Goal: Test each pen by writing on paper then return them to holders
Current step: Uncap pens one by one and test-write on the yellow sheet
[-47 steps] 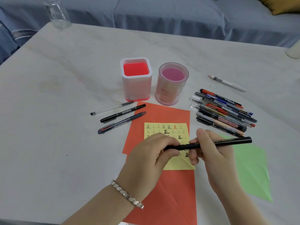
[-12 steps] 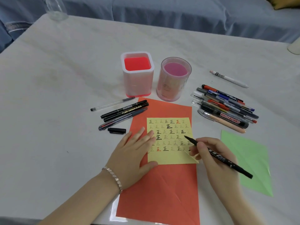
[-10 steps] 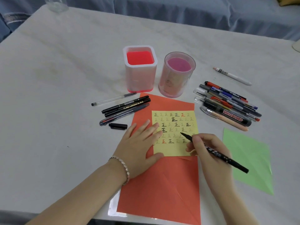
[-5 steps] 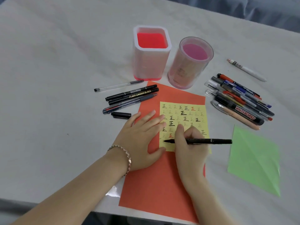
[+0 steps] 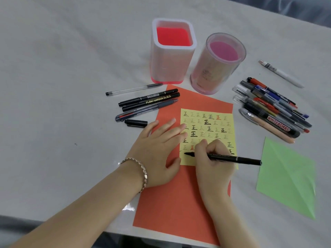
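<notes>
Left of centre on the desk (image 5: 71, 68) four pens (image 5: 146, 102) lie side by side, with a loose black cap (image 5: 136, 123) just below them. The left hand (image 5: 157, 151) lies flat with its fingers spread. Its palm is on the orange sheet (image 5: 170, 203) and its fingertips pin the left edge of the yellow note (image 5: 206, 126).

At top middle stand the square holder (image 5: 168, 68) and the round holder (image 5: 211, 76), neither with a pen in it.

The right hand (image 5: 213, 161) pinches the black pen (image 5: 241, 159) near its nib. The tip is at the note's lower left, in a bare patch under rows of test marks.

From where I stand, the trick is to keep the flat hand pressing so the note can't slide. The mark should be light and small, leaving room for the pile of pens (image 5: 272, 108) waiting at the right. That cap looks like this pen's, and should go back on before the pen goes in a holder.
</notes>
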